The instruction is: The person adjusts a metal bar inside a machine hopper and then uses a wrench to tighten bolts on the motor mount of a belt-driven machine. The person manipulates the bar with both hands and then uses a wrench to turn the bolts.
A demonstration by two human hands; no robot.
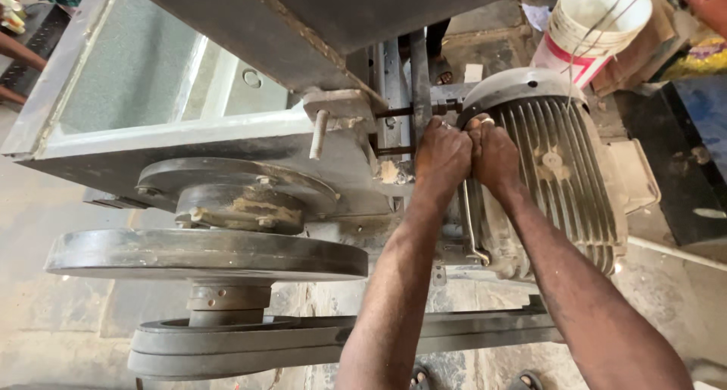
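Observation:
My left hand [441, 157] and my right hand [494, 154] are pressed together, both fisted, at the near edge of a grey finned electric motor [560, 163]. A slim metal spanner [471, 231] runs down from under the fists along the motor's side, its open jaw at the bottom. Both hands appear closed on its upper end, which the fingers hide. Two dark threaded rods [394, 111] link the motor mount to the machine frame just left of my left hand.
A large dark pulley wheel [204, 255] sits left on a shaft, and below it a black belt [341, 337] runs toward the motor. A grey metal hopper [151, 79] fills the upper left. A white bucket [598, 19] stands behind the motor. My sandalled feet [420, 376] show below.

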